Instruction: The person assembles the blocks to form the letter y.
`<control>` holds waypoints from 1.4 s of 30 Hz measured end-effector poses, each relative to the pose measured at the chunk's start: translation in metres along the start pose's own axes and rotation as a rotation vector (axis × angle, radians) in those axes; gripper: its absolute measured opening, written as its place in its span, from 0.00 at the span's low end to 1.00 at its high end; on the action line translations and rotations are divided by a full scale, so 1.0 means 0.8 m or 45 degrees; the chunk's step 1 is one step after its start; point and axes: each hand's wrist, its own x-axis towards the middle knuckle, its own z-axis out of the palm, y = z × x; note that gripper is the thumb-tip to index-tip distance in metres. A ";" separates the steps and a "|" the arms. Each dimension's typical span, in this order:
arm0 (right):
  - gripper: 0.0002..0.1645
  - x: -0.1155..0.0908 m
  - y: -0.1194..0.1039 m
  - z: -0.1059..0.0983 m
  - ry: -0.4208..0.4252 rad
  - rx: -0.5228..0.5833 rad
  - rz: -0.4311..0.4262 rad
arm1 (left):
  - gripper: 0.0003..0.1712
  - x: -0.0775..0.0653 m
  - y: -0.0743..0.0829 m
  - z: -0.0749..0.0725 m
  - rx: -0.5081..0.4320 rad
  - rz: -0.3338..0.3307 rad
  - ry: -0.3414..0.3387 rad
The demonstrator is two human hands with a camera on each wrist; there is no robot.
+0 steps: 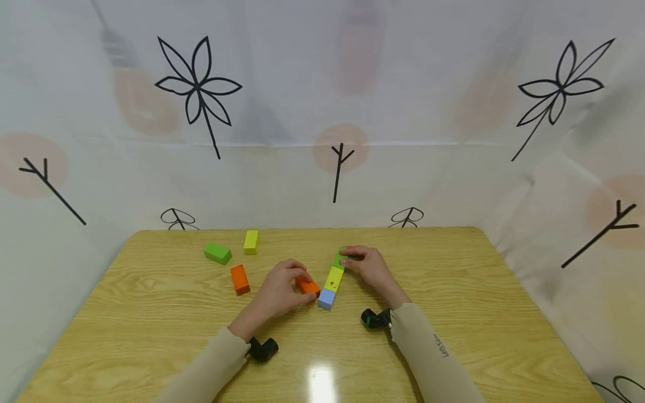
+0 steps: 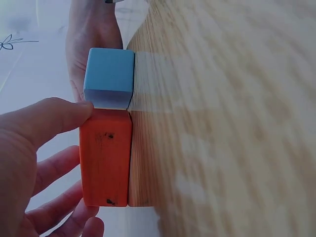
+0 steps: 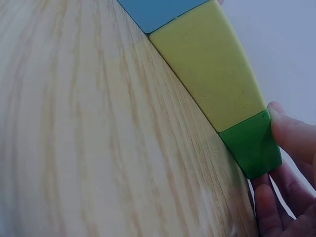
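Observation:
A row of blocks lies end to end on the wooden table: a blue block (image 1: 326, 299) nearest me, a yellow block (image 1: 333, 279) in the middle, a green block (image 1: 340, 258) at the far end. My right hand (image 1: 372, 270) pinches the green block between thumb and fingers, as the right wrist view shows its end (image 3: 254, 145) against the yellow one (image 3: 210, 64). Left of the row, my left hand (image 1: 282, 288) grips an orange block (image 1: 308, 284) by its ends. In the left wrist view the thumb rests at its corner beside the blue block (image 2: 109, 76).
Toward the left of the table (image 1: 151, 313) lie another orange block (image 1: 240, 280), a green block (image 1: 218, 253) and a yellow block (image 1: 251, 242). A patterned white cloth (image 1: 282, 184) hangs behind the table's far edge. Black wrist cameras (image 1: 263, 350) stick out from both sleeves.

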 end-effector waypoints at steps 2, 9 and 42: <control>0.14 0.000 0.000 0.000 -0.001 0.002 0.005 | 0.16 0.000 0.001 -0.001 -0.010 -0.006 -0.008; 0.14 0.001 0.000 0.001 0.000 -0.009 0.009 | 0.15 0.000 0.000 -0.006 -0.096 -0.035 -0.072; 0.14 0.000 0.002 0.001 0.009 -0.015 0.016 | 0.14 0.001 0.004 -0.012 -0.059 0.008 -0.100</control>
